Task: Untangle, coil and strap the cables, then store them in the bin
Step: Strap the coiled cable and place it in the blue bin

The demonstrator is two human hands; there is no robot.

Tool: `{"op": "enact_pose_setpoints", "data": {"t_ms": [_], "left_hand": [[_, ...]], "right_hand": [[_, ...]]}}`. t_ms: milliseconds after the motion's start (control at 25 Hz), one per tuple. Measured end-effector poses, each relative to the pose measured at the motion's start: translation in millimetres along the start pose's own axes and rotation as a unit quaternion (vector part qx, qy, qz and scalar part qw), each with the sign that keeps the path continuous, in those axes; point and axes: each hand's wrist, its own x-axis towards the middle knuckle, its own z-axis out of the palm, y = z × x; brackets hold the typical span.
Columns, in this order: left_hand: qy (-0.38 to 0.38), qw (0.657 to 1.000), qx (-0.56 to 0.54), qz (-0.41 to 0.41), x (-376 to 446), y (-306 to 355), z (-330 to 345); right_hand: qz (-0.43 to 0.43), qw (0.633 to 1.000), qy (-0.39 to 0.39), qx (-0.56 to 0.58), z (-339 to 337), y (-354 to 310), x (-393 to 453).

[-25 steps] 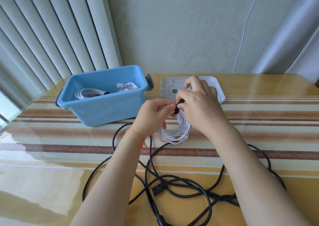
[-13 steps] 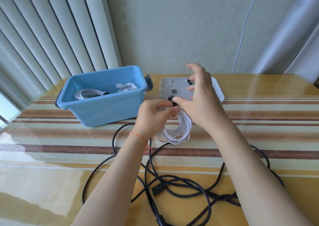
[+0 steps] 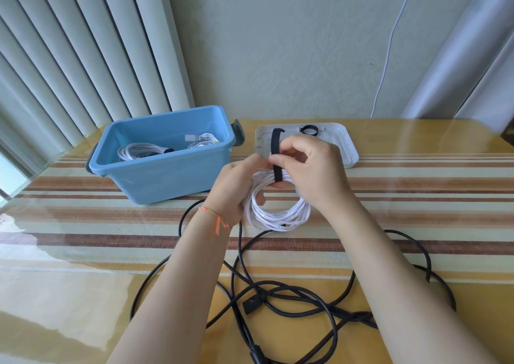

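A coiled white cable is held upright above the table. My left hand grips the coil's left side. My right hand pinches a black strap that runs round the top of the coil, its free end sticking straight up. A tangled black cable sprawls on the table near me, under both forearms. The blue bin stands at the back left with two strapped white coils inside.
The bin's white lid lies upside down behind my hands, with a rolled black strap on it. A thin white wire hangs down the wall. Vertical blinds close off the left side.
My right hand has drawn the black strap out, so its free end now stands up above the coil. The coil has turned to face me more fully.
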Motion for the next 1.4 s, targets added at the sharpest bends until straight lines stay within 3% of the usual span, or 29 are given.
{"op": "enact_pose_setpoints", "data": {"t_ms": [120, 320, 520, 880, 1120, 1240, 1400], "left_hand": [[-0.021, 0.999, 0.016, -0.019, 3, -2, -4], [-0.060, 0.998, 0.007, -0.016, 5, -6, -9], [-0.038, 0.998, 0.052, -0.004, 10, -10, -12], [-0.065, 0.993, 0.059, 0.073, 5, -11, -7], [-0.067, 0.980, 0.142, 0.121, 1, -7, -5], [-0.051, 0.978, 0.161, 0.125, 2, -8, -4], [-0.049, 0.977, 0.155, 0.137, 4, -8, -6]], "right_hand": [[-0.042, 0.999, 0.017, -0.026, 2, -2, -1], [0.004, 0.999, -0.031, 0.005, -3, -8, -4], [0.000, 0.998, -0.048, -0.035, 0, 0, -1], [0.172, 0.975, -0.085, 0.116, -11, 12, 3], [0.288, 0.923, -0.118, 0.228, -14, 15, 6], [0.310, 0.913, -0.108, 0.243, -14, 12, 5], [0.259, 0.943, -0.128, 0.164, -13, 11, 4]]}}
